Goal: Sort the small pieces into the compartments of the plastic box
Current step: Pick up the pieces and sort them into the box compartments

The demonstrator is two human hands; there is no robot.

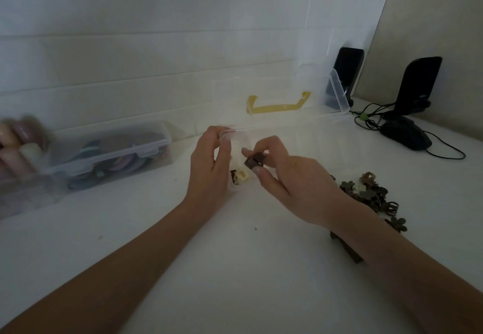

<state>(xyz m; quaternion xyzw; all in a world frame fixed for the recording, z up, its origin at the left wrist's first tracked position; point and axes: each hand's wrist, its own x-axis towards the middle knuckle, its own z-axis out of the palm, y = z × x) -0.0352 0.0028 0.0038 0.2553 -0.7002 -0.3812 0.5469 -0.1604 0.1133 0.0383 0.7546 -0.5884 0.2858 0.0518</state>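
A small dark brown square piece (254,162) is pinched between thumb and fingertips of the right hand (285,177), held just above the left end of the clear plastic box (300,135). The left hand (209,169) is curled on the box's left rim at about 10 o'clock from the piece, steadying it. A cream square piece (242,176) and a dark one beside it already lie in the near-left compartment, at 7 o'clock from the held piece. The unsorted pile of brown flower-shaped clips (371,195) sits at 4 o'clock, on the white table (235,268). The box lid with yellow handle (277,105) is open at 12 o'clock. Step judged: placing. Next, the pinch needs loosening over the matching compartment; dividers are hard to see.
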